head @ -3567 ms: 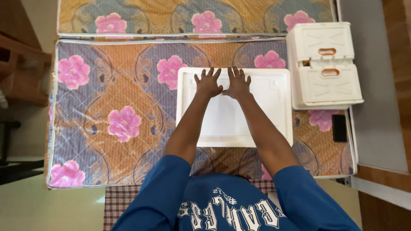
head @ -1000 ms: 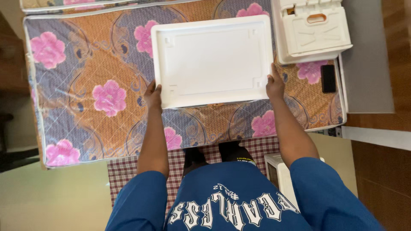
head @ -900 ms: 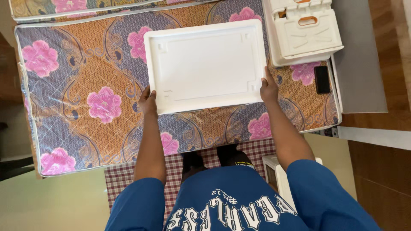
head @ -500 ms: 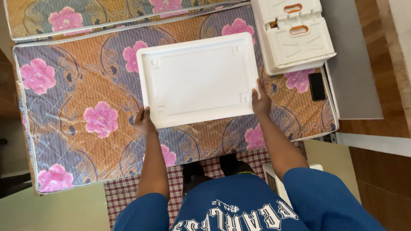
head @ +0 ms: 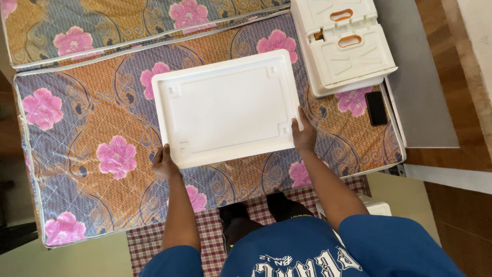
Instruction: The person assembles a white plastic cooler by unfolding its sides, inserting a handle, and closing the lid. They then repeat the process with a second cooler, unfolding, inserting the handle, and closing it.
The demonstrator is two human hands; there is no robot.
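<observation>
Both hands (head: 165, 163) gripping white tray (head: 225, 107)

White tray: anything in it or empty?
Empty. The white tray shows only bare moulded surface; left hand and right hand grip its near corners.

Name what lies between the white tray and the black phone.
Only bare floral mattress separates the white tray from the black phone, head view.

Both hands (head: 165, 163) apart, fingers curled.
</observation>
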